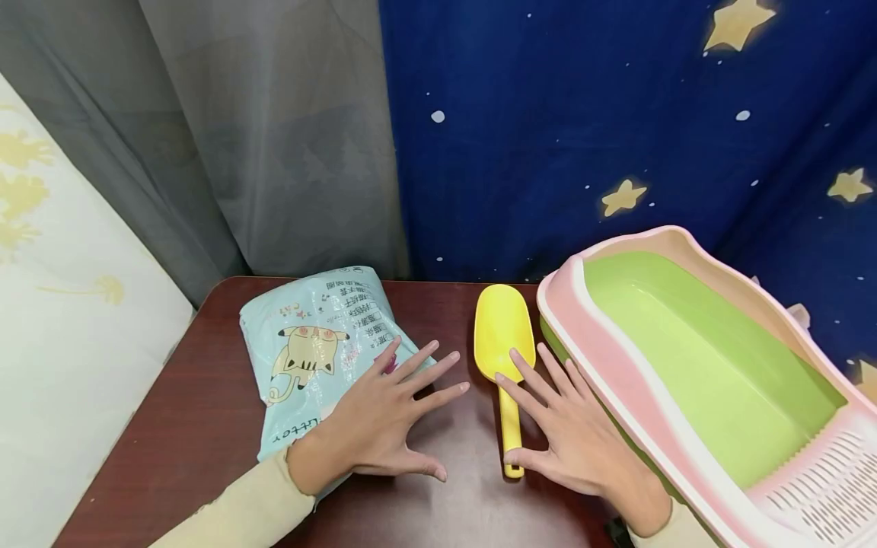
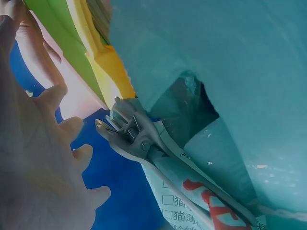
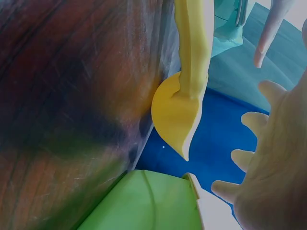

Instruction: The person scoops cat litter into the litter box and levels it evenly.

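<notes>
My left hand (image 1: 380, 418) hovers over the lower right part of a light blue cat litter bag (image 1: 308, 365), fingers spread and holding nothing. A cartoon cat and printed writing show on the bag. In the left wrist view, a grey sprung clip (image 2: 139, 141) lies against the bag's blue film. A yellow scoop (image 1: 503, 331) rests on the table between both hands, bowl toward the back and handle toward me. My right hand (image 1: 578, 430) is spread just above and right of its handle, gripping nothing. Right of this hand stands a pink and green litter tray (image 1: 692, 365).
The dark red wooden table (image 1: 157, 426) ends at a grey curtain (image 1: 301, 152) and a blue star-patterned curtain (image 1: 534, 167). A white patterned surface (image 1: 75, 327) borders the left. The tray's slotted pink end (image 1: 822, 487) reaches the lower right.
</notes>
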### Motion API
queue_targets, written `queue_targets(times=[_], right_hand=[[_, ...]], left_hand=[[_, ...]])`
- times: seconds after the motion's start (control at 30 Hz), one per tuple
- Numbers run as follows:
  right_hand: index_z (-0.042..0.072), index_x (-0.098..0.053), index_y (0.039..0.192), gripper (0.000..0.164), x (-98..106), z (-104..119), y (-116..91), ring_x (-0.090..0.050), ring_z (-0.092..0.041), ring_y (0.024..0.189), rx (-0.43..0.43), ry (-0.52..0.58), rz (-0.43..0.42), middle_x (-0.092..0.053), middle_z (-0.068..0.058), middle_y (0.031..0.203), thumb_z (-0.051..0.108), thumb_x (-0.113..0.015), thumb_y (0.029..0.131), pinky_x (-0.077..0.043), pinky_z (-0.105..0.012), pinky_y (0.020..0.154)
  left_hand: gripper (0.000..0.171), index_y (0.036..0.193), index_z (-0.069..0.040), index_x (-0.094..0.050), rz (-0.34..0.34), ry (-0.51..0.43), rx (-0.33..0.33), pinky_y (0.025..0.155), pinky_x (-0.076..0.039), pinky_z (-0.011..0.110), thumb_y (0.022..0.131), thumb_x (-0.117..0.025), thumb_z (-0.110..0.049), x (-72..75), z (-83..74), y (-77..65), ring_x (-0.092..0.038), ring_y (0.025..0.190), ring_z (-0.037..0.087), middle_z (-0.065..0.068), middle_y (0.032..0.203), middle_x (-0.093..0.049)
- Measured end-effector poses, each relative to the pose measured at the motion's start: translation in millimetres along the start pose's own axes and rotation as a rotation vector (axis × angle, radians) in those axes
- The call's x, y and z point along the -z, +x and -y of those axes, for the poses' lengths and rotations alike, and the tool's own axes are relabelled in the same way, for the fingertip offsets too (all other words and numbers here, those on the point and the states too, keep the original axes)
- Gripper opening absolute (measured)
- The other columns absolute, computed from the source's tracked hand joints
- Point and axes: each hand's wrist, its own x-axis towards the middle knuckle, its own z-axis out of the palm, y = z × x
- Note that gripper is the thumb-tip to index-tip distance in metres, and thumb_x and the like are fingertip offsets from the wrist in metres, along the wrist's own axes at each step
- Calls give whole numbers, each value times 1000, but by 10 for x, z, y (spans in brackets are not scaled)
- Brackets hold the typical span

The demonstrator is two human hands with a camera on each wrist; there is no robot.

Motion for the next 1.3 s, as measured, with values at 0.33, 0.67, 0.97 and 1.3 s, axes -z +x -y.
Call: queue_targets(times=[0.33,0.67,0.97,1.3], right_hand=[[30,-37,174,97,-2,-21,-43,-12,-46,166,1,3,-22,-20,-2,184,84,-55,96,-18,-76,122],[29,-37,174,101,4,-43,-90,-15,-48,165,-10,-13,-29,-23,-4,183,80,-66,91,-15,-70,125],[30,-37,174,99,14,-37,-101,-15,-48,165,-29,-6,-27,-25,-4,182,88,-50,95,-16,-69,125],[31,-36,174,103,10,-48,-132,-13,-46,166,-38,-18,-14,-22,-2,183,83,-65,90,-16,-67,126]], left_hand=[[109,170,-34,-46,-19,-8,-10,128,-17,69,81,-64,-94,22,-21,-10,-23,166,33,3,179,-33],[109,168,-33,-49,-40,-5,2,128,-18,69,79,-68,-92,41,-19,-72,-25,166,34,4,179,-34],[108,166,-31,-52,-48,-4,22,127,-20,69,79,-67,-93,71,6,-144,-25,166,33,4,179,-32],[109,167,-31,-51,-55,24,29,127,-19,69,80,-61,-96,103,30,-243,-28,164,34,4,179,-34]])
